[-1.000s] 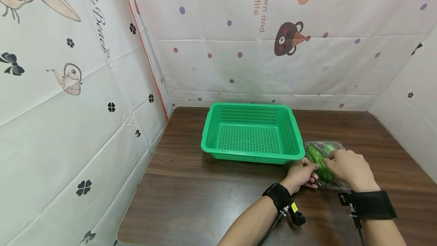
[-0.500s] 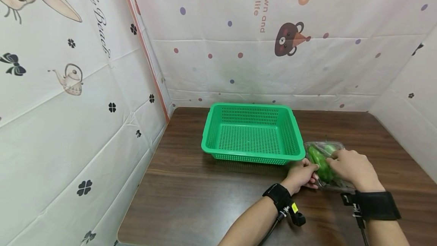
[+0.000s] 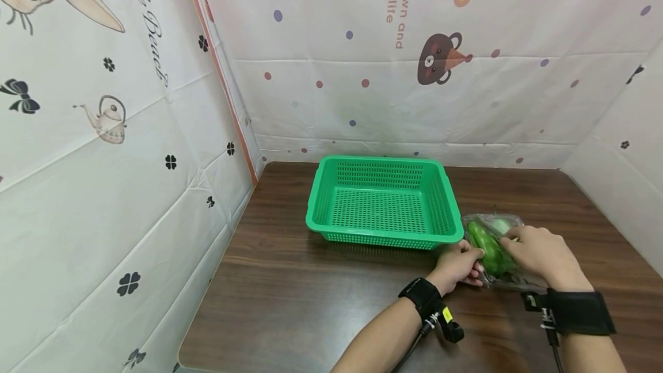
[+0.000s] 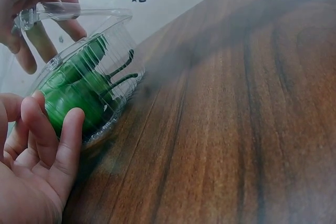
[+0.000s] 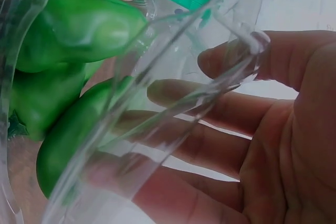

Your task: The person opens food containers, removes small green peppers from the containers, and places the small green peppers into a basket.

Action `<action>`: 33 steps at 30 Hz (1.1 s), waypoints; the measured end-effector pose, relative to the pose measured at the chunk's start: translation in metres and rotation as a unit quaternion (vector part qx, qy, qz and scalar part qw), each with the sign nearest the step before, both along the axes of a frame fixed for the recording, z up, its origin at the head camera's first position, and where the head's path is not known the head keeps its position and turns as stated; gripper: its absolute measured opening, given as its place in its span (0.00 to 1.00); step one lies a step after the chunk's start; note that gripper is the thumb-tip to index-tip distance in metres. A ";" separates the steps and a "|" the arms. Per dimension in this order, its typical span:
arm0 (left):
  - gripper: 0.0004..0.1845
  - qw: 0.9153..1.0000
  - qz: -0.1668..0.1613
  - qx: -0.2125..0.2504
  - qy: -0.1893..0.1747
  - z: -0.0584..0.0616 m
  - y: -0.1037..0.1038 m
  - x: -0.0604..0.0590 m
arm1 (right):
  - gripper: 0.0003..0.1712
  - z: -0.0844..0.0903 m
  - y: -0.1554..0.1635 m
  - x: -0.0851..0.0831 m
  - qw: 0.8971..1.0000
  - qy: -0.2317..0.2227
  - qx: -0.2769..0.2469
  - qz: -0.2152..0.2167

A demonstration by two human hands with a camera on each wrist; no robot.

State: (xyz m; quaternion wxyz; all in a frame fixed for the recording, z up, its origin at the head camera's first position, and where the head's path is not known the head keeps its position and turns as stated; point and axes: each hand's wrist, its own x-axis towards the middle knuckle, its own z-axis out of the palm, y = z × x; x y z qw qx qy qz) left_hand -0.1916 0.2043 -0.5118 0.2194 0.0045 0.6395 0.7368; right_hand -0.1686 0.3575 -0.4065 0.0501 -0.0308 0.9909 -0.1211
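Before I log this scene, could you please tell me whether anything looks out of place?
Nothing looks spilled: the green peppers lie in the clear container, its lid tilted at the right hand. Only the backdrop's bear looks odd, printed sideways.

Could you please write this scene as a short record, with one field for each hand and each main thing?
Left hand: holds the edge of the clear plastic container
Right hand: pinches the clear lid
Contents: green peppers, more than one; exact count unclear
Basket: green, perforated, left of the container in the head view
Surface: brown wood-grain table
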 end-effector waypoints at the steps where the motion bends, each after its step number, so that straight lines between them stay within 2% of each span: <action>1: 0.14 1.000 0.000 0.000 0.000 0.000 0.000 0.000 | 0.26 0.000 0.001 0.000 1.000 -0.001 -0.001 -0.001; 11: 0.13 1.000 0.009 0.000 0.004 -0.004 0.001 -0.002 | 0.28 -0.001 0.009 0.000 1.000 -0.008 -0.007 -0.006; 16: 0.13 1.000 0.008 0.000 -0.001 -0.003 0.001 -0.001 | 0.30 0.000 0.015 0.001 1.000 -0.012 -0.013 -0.003; 23: 0.13 1.000 0.010 -0.003 0.001 0.000 0.001 0.000 | 0.34 0.006 0.017 0.003 0.998 -0.045 -0.037 -0.010; 33: 0.12 1.000 0.014 -0.002 0.000 0.000 0.002 0.001 | 0.35 0.008 0.020 0.003 0.998 -0.048 -0.037 -0.012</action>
